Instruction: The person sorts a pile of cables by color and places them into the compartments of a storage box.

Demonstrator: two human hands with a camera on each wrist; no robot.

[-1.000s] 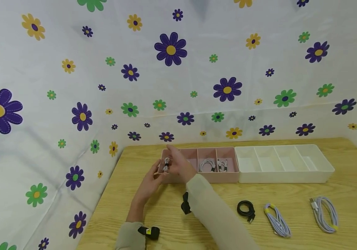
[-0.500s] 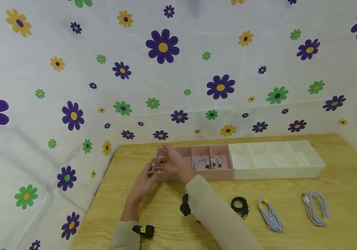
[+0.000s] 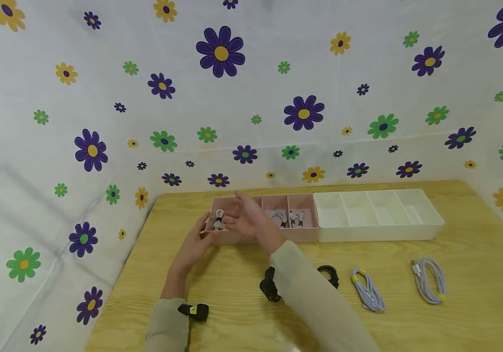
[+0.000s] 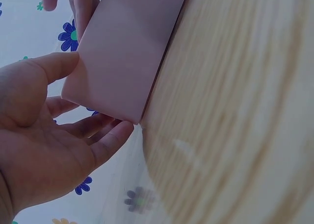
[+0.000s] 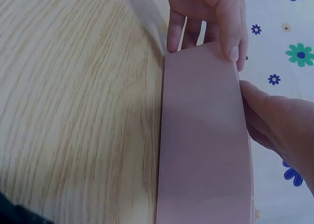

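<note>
A pink divided box (image 3: 233, 237) stands at the back of the table. My left hand (image 3: 193, 248) holds its left front corner, thumb on the front wall and fingers along the end wall. In the leftmost compartment lies a white cable (image 3: 218, 219) bundled with a black tie. My right hand (image 3: 248, 220) hovers over the box just right of that cable, fingers extended and holding nothing. It hides part of the compartments behind it. Further right in the box are a coiled white cable (image 3: 279, 216) and another white cable bundle (image 3: 296, 219), each with a dark tie.
A white divided box (image 3: 374, 233) abuts the pink one on the right. On the table (image 3: 233, 293) in front lie a black coiled cable (image 3: 333, 276), partly behind the right sleeve, and two pale cables (image 3: 368, 292) (image 3: 429, 281) with yellow ties. A flowered cloth hangs behind.
My right hand has drawn up and right from the leftmost compartment, its fingers now spread, leaving the white cable bundle lying there in view. My left hand stays at the box corner.
</note>
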